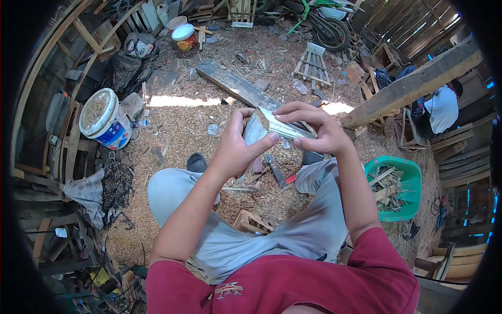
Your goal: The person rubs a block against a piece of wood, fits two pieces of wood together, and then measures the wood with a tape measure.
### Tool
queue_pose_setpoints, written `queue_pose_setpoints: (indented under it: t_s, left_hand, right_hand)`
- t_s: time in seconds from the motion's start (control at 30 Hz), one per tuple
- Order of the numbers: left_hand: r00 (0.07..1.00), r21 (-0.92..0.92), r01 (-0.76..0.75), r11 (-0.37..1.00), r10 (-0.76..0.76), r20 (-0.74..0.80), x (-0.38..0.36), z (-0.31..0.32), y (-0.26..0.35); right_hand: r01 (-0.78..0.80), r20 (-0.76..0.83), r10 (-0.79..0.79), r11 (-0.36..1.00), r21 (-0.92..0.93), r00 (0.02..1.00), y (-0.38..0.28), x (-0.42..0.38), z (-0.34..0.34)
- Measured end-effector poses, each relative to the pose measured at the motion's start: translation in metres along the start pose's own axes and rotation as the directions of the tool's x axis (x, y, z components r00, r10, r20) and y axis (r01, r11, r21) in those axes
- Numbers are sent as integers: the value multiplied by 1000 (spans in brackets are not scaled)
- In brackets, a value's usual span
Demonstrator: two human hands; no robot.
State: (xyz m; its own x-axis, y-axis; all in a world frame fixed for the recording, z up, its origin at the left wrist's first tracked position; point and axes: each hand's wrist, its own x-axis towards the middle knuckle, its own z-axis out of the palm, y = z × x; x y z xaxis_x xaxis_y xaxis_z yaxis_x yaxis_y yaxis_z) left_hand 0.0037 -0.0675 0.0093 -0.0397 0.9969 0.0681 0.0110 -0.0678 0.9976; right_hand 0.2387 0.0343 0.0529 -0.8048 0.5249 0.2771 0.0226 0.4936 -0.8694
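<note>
Above my knees, both hands hold a pale, weathered piece of wood (285,127) with a ridged side and a brown, rough end. My left hand (236,140) wraps round its left end, thumb along the lower edge. On the other end my right hand (318,129) is closed, fingers over the top and thumb below. The palms hide part of the piece. On the floor beneath lies a dark flat tool (275,170) with a red end, beside scraps of wood. A small wooden frame (253,222) lies between my legs.
A green basin (420,183) of wood scraps stands at right. A long plank (230,81) lies ahead. A slanting beam (413,86) crosses at right, near a person in a white shirt (443,111). Buckets (111,128) stand left; a motorbike (329,32) is at the back.
</note>
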Motion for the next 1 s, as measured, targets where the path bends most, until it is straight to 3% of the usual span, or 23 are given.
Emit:
queue_pose_setpoints:
  t_s: [0.27, 0.47, 0.77, 1.0]
  left_hand:
    - [995, -23, 37, 999, -35, 89, 0, -2, 2]
    - [989, -31, 69, 997, -64, 132, -3, -2, 17]
    - [992, -166, 20, 986, 1, 128, -3, 1, 5]
    - [991, -140, 46, 989, -28, 132, -3, -1, 8]
  right_hand:
    - [-20, 20, 20, 1000, 3, 1000, 0, 0, -2]
    - [50, -3, -50, 999, 16, 999, 1, 0, -3]
    - [45, 28, -46, 998, 54, 999, 4, -2, -6]
    - [44, 16, -44, 999, 18, 999, -3, -3, -5]
